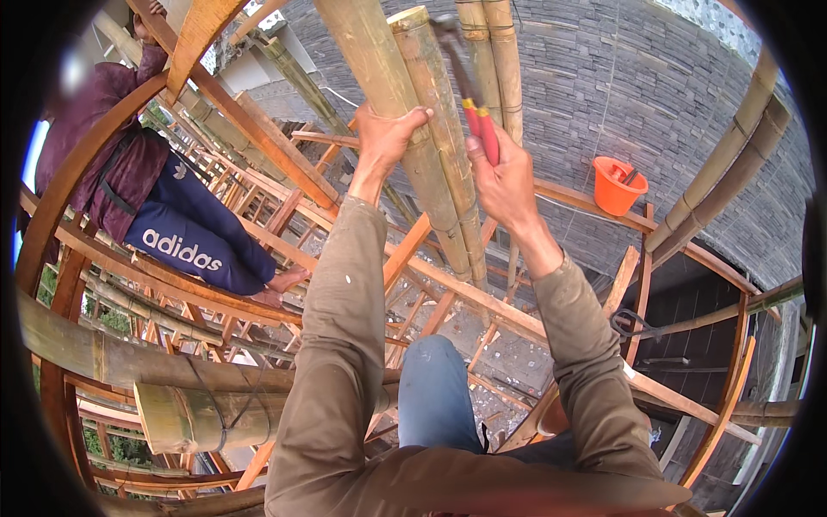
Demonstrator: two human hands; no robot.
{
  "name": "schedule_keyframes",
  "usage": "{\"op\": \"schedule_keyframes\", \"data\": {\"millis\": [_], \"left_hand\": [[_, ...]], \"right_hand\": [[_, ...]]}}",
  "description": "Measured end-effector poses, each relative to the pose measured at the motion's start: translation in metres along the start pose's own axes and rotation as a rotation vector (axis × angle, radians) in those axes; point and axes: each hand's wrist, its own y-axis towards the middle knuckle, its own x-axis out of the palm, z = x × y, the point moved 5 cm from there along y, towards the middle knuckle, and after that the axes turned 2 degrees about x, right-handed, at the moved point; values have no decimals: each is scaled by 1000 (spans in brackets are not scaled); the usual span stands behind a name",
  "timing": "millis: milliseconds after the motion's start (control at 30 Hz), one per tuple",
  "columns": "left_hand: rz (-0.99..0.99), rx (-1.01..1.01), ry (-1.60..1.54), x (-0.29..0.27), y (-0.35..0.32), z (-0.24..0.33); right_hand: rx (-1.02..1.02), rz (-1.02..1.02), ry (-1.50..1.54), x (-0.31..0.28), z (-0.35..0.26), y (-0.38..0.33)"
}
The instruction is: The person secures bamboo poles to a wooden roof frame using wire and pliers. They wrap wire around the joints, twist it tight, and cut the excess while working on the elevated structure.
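My left hand (385, 136) grips a thick bamboo pole (388, 95) that rises toward the top of the view. A second bamboo pole (444, 138) lies right beside it. My right hand (504, 177) is closed on the red and yellow handles of a pair of pliers (469, 95), whose dark jaws point up against the second pole. Both forearms wear olive sleeves. My knee in blue jeans (435, 392) shows below, between the arms.
Another person (164, 215) in a maroon top and dark blue trousers sits barefoot on the wooden frame at left. An orange bucket (618, 185) rests on a beam at right. Curved wooden ribs, slats and bamboo poles (181, 414) surround me, with a grey stone wall (603, 86) behind.
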Motion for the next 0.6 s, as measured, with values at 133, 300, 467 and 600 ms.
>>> {"op": "schedule_keyframes", "data": {"millis": [133, 300, 467, 600], "left_hand": [[12, -108, 52, -2, -1, -6], [26, -5, 67, 0, 3, -17], [21, 45, 47, -14, 15, -51], [-76, 60, 47, -47, 36, -81]], "right_hand": [[-6, -43, -88, -11, 9, 0], [90, -128, -320, -102, 60, -43], [493, -473, -678, -223, 153, -204], [895, -464, -858, -279, 207, -374]]}}
